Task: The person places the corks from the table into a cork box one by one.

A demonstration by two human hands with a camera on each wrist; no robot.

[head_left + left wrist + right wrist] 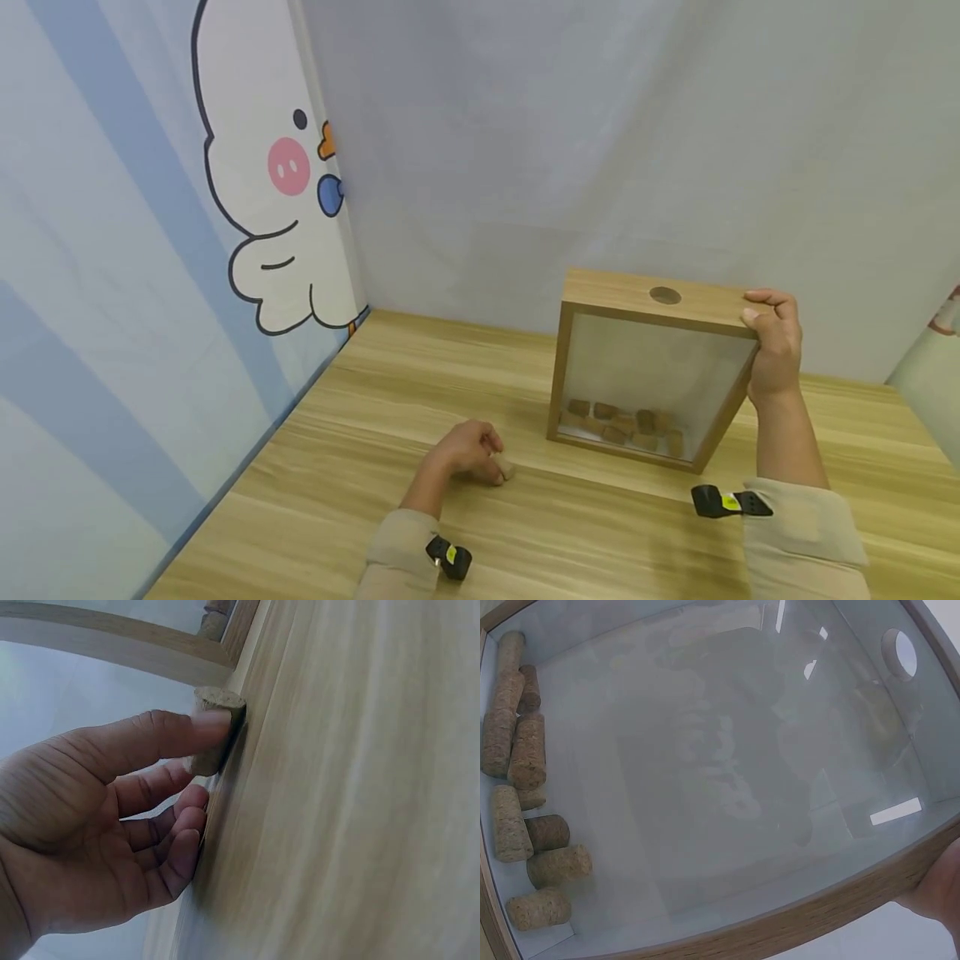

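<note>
A shallow wooden box (pixel 558 375) with a clear front stands upright on the table, a round hole (pixel 665 295) in its top. Several corks (pixel 529 750) lie along its bottom inside. My right hand (pixel 777 350) grips the box's top right corner, thumb on the top edge. To the left of the box, low at the tabletop, my left hand (pixel 468 454) pinches a single cork (pixel 217 697) between thumb and fingers. In the left wrist view that cork is at or just touching the wood surface; its remaining fingers are loosely curled.
The wood-grain table (pixel 600 533) meets a pale grey curtain (pixel 465 167) behind the box. On the left hangs a blue-striped curtain (pixel 97 250) with a cartoon bird print. Both sleeves carry a small black wrist camera (pixel 450 557).
</note>
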